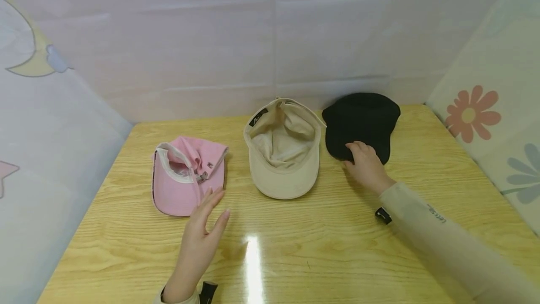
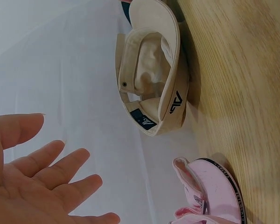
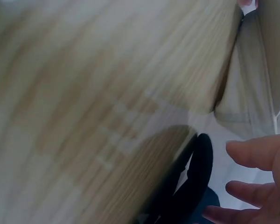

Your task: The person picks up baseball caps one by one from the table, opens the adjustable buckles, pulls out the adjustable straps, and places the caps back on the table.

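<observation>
In the head view three caps lie in a row on the wooden table. At the left is a pink cap (image 1: 177, 196), its inside and back strap showing. A beige cap (image 1: 283, 182) in the middle lies upside down with its hollow facing up. The black cap (image 1: 360, 121) at the right has its crown up and brim toward me. My right hand (image 1: 366, 165) is at the front of that brim, thumb and fingers apart in the right wrist view. My left hand (image 1: 202, 238) hovers in front of the pink cap, fingers spread, holding nothing.
The wooden table (image 1: 320, 252) runs back to a pale cloth wall (image 1: 202, 50). Patterned cloth panels stand at the left and right edges. The beige and black caps lie side by side, the pink one farther off. A black strap piece (image 1: 383, 216) shows by the right sleeve.
</observation>
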The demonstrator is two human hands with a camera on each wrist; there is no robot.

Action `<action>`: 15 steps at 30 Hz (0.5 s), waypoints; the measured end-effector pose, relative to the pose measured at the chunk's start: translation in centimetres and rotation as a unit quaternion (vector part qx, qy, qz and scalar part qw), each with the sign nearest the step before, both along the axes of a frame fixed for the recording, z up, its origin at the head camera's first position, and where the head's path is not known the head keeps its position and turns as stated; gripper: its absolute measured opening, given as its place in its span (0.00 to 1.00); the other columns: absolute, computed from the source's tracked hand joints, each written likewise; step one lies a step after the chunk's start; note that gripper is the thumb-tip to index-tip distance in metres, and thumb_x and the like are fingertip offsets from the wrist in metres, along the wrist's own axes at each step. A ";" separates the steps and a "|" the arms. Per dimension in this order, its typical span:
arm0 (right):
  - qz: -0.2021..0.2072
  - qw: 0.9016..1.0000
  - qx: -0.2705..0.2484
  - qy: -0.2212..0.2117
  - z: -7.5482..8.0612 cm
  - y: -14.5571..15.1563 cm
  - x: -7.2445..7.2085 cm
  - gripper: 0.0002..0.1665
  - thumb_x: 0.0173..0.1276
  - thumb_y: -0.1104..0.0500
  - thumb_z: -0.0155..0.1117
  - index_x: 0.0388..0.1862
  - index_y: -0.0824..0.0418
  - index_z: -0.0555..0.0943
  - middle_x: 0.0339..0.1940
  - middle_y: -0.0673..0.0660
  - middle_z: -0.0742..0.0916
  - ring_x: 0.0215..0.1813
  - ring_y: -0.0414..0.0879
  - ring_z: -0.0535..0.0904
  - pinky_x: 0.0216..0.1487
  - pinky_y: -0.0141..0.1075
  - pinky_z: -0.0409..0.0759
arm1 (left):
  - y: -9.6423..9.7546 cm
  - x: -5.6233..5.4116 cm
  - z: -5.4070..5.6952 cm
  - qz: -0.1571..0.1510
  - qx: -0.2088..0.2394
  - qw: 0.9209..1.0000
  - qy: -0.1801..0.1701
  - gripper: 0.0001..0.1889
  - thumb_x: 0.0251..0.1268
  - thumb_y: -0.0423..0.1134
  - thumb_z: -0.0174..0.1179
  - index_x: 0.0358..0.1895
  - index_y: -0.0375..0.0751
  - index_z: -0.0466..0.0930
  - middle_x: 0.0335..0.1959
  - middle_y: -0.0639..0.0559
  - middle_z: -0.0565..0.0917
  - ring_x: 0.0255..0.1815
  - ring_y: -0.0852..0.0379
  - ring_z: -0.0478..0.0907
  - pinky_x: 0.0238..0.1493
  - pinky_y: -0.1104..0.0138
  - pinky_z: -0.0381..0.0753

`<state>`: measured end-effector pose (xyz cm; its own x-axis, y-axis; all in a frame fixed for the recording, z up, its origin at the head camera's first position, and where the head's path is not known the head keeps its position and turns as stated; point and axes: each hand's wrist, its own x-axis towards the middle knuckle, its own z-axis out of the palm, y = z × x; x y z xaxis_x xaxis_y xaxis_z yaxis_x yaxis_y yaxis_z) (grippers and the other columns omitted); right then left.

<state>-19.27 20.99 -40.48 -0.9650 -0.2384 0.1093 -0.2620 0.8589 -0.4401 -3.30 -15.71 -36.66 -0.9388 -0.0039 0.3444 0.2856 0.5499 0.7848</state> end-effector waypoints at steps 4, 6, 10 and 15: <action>-0.004 0.998 0.048 -0.030 0.2 0.4 -0.5 0.31 0.68 0.65 0.60 0.64 0.81 0.64 0.65 0.85 0.62 0.63 0.81 0.58 0.60 0.69 0.60 | 0.0 0.0 0.1 -0.002 0.003 1.000 -0.003 0.21 0.66 0.29 0.59 0.61 0.29 0.73 0.64 0.36 0.73 0.70 0.33 0.60 0.63 0.33 0.54; -0.009 0.997 0.069 -0.041 0.3 0.6 -0.8 0.33 0.68 0.64 0.60 0.66 0.81 0.62 0.66 0.85 0.60 0.63 0.83 0.57 0.59 0.70 0.61 | -0.1 0.0 0.2 -0.003 0.006 1.000 -0.011 0.20 0.66 0.29 0.59 0.61 0.29 0.73 0.65 0.37 0.72 0.70 0.34 0.60 0.63 0.33 0.53; -0.023 0.993 0.089 -0.076 0.4 0.9 -1.5 0.38 0.68 0.63 0.60 0.69 0.82 0.57 0.67 0.88 0.55 0.63 0.86 0.53 0.58 0.71 0.61 | -0.1 0.1 0.4 0.000 0.009 1.000 -0.026 0.20 0.67 0.30 0.59 0.61 0.29 0.73 0.65 0.37 0.72 0.71 0.34 0.59 0.64 0.33 0.53; -0.034 0.985 0.113 -0.124 0.5 1.2 -2.0 0.42 0.68 0.62 0.61 0.71 0.80 0.53 0.65 0.90 0.54 0.61 0.88 0.53 0.56 0.71 0.64 | -0.1 0.3 0.5 0.000 0.012 0.999 -0.040 0.20 0.68 0.31 0.59 0.61 0.29 0.74 0.65 0.37 0.72 0.71 0.35 0.58 0.64 0.35 0.54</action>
